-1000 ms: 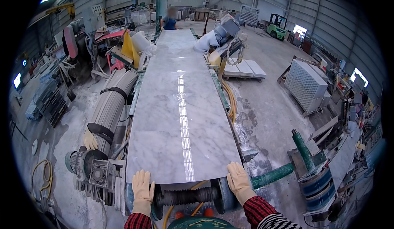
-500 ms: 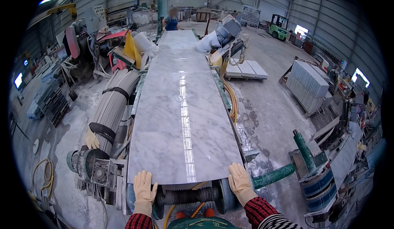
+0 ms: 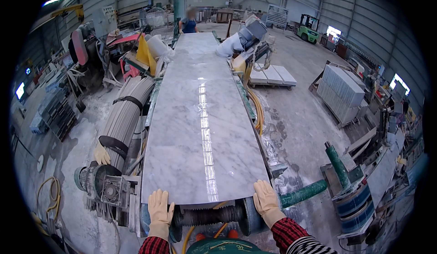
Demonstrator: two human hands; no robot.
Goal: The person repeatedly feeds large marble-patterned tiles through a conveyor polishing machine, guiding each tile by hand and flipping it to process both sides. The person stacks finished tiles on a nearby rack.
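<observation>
Marble slab (image 3: 200, 122), grey-veined and glossy, lies lengthwise on its roller line. Left hand (image 3: 159, 207) and right hand (image 3: 266, 200), gloved, fingers flat and open on slab's near edge, gripping nothing. Black roller (image 3: 207, 216) just below: pinch risk if palms slip.

Glossy polished grey-white marble slab (image 3: 200, 117), cloth-gloved hands

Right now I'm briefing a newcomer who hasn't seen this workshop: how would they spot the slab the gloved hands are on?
Find the long conveyor line running down the middle of the hall. On it lies the marble slab, with the left hand and right hand on its near edge. It alone is long, glossy, grey-veined white.
</observation>
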